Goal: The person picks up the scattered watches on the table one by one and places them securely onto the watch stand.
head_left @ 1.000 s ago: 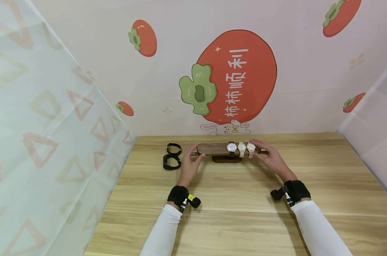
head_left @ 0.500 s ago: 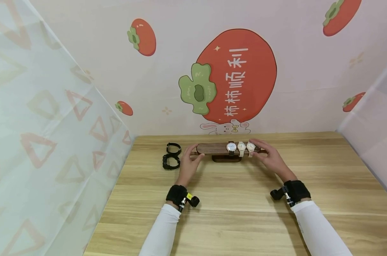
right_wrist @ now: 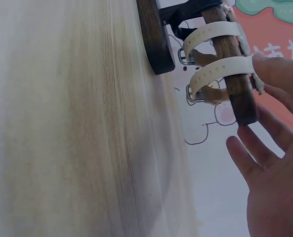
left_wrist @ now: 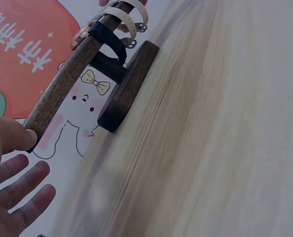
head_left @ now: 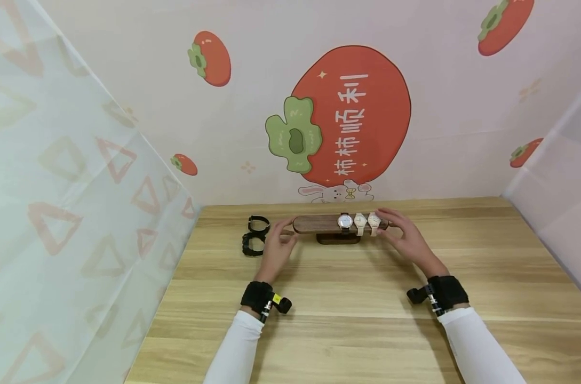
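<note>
A dark wooden watch stand (head_left: 316, 224), a rounded bar on a small base (head_left: 338, 239), stands near the back of the table. It bears a dark-strapped watch (head_left: 345, 221) and two white-strapped watches, the inner one (head_left: 360, 221) and the outer one (head_left: 374, 220). My left hand (head_left: 275, 252) is at the bar's left end, fingers relaxed; its tip overlaps the end in the left wrist view. My right hand (head_left: 410, 242) holds the right end between thumb and forefinger, the thumb against the outer white watch. Its other fingers (right_wrist: 257, 145) extend loosely below the bar.
Two black watches lie left of the stand, an upper one (head_left: 259, 223) and a lower one (head_left: 253, 244), partly hidden by my left hand. A patterned wall (head_left: 242, 133) rises behind the wooden table (head_left: 338, 320), and another stands at its left.
My left hand has shifted slightly left, loosening from the stand's end and now covering part of the lower black watch. The right hand and the watches stay about where they were.
</note>
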Motion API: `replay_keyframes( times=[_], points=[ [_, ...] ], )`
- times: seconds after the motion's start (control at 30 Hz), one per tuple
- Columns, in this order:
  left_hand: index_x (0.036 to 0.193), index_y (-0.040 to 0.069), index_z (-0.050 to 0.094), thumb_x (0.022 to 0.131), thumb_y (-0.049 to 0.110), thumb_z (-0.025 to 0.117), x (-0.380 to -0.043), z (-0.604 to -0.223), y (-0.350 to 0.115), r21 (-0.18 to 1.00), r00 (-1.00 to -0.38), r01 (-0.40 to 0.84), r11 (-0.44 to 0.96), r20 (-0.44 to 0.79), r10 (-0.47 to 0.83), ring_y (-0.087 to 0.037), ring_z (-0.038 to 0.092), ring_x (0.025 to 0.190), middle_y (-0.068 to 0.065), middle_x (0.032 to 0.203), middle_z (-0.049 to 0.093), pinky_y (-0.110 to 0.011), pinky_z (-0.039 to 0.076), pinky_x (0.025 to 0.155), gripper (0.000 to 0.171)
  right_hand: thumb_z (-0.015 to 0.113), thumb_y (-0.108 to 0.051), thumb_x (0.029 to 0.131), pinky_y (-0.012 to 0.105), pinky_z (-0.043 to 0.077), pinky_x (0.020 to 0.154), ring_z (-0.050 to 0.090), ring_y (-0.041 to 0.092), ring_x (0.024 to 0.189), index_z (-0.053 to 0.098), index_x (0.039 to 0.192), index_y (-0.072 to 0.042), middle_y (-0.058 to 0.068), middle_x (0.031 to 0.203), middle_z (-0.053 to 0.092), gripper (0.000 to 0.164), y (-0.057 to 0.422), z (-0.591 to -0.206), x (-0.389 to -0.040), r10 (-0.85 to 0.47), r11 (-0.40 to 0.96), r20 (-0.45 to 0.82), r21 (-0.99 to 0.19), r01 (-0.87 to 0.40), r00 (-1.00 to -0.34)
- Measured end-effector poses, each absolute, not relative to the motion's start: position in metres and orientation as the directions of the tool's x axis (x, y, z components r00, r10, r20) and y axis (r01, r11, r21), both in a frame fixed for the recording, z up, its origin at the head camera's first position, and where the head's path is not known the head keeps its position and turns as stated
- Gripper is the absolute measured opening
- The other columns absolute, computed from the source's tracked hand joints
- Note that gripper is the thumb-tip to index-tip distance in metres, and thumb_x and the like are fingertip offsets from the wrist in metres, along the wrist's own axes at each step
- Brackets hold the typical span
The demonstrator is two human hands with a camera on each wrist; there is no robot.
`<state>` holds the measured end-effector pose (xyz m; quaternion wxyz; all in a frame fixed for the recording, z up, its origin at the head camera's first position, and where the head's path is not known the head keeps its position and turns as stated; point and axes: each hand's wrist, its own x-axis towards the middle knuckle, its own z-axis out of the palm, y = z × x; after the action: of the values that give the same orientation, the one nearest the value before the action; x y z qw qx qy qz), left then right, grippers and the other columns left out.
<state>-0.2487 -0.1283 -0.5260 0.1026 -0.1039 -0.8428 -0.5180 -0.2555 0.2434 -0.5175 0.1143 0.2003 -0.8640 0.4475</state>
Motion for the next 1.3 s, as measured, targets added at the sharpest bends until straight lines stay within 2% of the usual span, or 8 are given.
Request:
replay_keyframes(
  times=[0.13, 0.23, 0.37, 0.5, 0.67, 0.87, 1.13, 1.3],
  points=[
    [0.143, 0.006, 0.065, 0.103, 0.003, 0.069, -0.241, -0.521, -0.140, 0.819, -0.943, 0.321, 0.475, 0.323, 0.079, -0.031, 0.067, 0.117, -0.015, 0.141, 0.059, -0.048, 0.062, 0.095, 0.040, 0.072, 0.000, 0.100, 0.061, 0.047, 0.106, 0.046, 0.046, 0.144, 0.061, 0.148, 0.000, 0.025, 0.157, 0.051, 0.049, 0.244, -0.516, -0.245, -0.222, 0.521, 0.428, -0.707, -0.478, -0.876],
    [0.136, 0.003, 0.069, 0.102, 0.000, 0.069, -0.234, -0.519, -0.152, 0.791, -0.928, 0.356, 0.498, 0.364, 0.086, -0.032, 0.066, 0.116, -0.017, 0.140, 0.060, -0.048, 0.062, 0.092, 0.035, 0.072, 0.002, 0.099, 0.053, 0.048, 0.105, 0.047, 0.042, 0.140, 0.064, 0.145, -0.001, 0.022, 0.152, 0.056, 0.046, 0.245, -0.515, -0.237, -0.198, 0.527, 0.456, -0.697, -0.486, -0.868],
    [0.130, 0.003, 0.072, 0.101, -0.003, 0.069, -0.228, -0.517, -0.169, 0.768, -0.907, 0.393, 0.506, 0.416, 0.072, -0.035, 0.068, 0.111, -0.020, 0.138, 0.063, -0.048, 0.063, 0.088, 0.030, 0.072, -0.001, 0.100, 0.036, 0.048, 0.097, 0.055, 0.034, 0.126, 0.067, 0.140, -0.003, 0.019, 0.142, 0.062, 0.041, 0.249, -0.513, -0.226, -0.161, 0.546, 0.473, -0.688, -0.478, -0.866],
    [0.126, 0.004, 0.075, 0.100, -0.006, 0.069, -0.226, -0.517, -0.184, 0.750, -0.879, 0.417, 0.513, 0.476, 0.019, -0.038, 0.067, 0.109, -0.022, 0.133, 0.065, -0.054, 0.061, 0.090, 0.028, 0.072, -0.001, 0.100, 0.027, 0.050, 0.091, 0.059, 0.033, 0.113, 0.069, 0.138, -0.004, 0.018, 0.134, 0.065, 0.038, 0.252, -0.513, -0.219, -0.152, 0.562, 0.468, -0.684, -0.465, -0.871],
    [0.126, 0.001, 0.073, 0.097, -0.009, 0.069, -0.226, -0.522, -0.199, 0.763, -0.859, 0.420, 0.491, 0.509, -0.055, -0.042, 0.053, 0.129, -0.024, 0.136, 0.062, -0.059, 0.048, 0.105, 0.031, 0.072, -0.004, 0.101, 0.026, 0.054, 0.091, 0.062, 0.030, 0.109, 0.068, 0.136, -0.003, 0.016, 0.128, 0.069, 0.035, 0.254, -0.516, -0.213, -0.162, 0.569, 0.438, -0.691, -0.447, -0.884],
    [0.140, 0.000, 0.062, 0.093, -0.007, 0.073, -0.227, -0.527, -0.212, 0.813, -0.901, 0.311, 0.493, 0.416, -0.118, -0.043, 0.037, 0.140, -0.024, 0.147, 0.051, -0.061, 0.039, 0.112, 0.049, 0.072, -0.006, 0.102, 0.027, 0.055, 0.089, 0.062, 0.027, 0.110, 0.068, 0.136, -0.002, 0.015, 0.128, 0.070, 0.035, 0.255, -0.521, -0.206, -0.173, 0.557, 0.425, -0.702, -0.444, -0.889],
    [0.159, 0.004, 0.044, 0.098, 0.001, 0.070, -0.228, -0.536, -0.219, 0.882, -0.968, 0.130, 0.452, 0.213, -0.136, -0.043, 0.029, 0.154, -0.020, 0.164, 0.032, -0.067, 0.036, 0.122, 0.066, 0.073, -0.006, 0.101, 0.028, 0.057, 0.088, 0.064, 0.024, 0.110, 0.070, 0.135, -0.006, 0.014, 0.127, 0.072, 0.033, 0.254, -0.528, -0.202, -0.179, 0.533, 0.407, -0.725, -0.436, -0.896],
    [0.165, 0.007, 0.036, 0.098, -0.001, 0.066, -0.229, -0.541, -0.222, 0.889, -0.983, 0.075, 0.452, 0.143, -0.118, -0.040, 0.029, 0.159, -0.018, 0.170, 0.031, -0.063, 0.031, 0.128, 0.074, 0.073, -0.005, 0.101, 0.028, 0.057, 0.087, 0.065, 0.021, 0.109, 0.071, 0.133, -0.005, 0.014, 0.126, 0.073, 0.033, 0.253, -0.529, -0.200, -0.187, 0.523, 0.402, -0.732, -0.437, -0.897]
  ],
)
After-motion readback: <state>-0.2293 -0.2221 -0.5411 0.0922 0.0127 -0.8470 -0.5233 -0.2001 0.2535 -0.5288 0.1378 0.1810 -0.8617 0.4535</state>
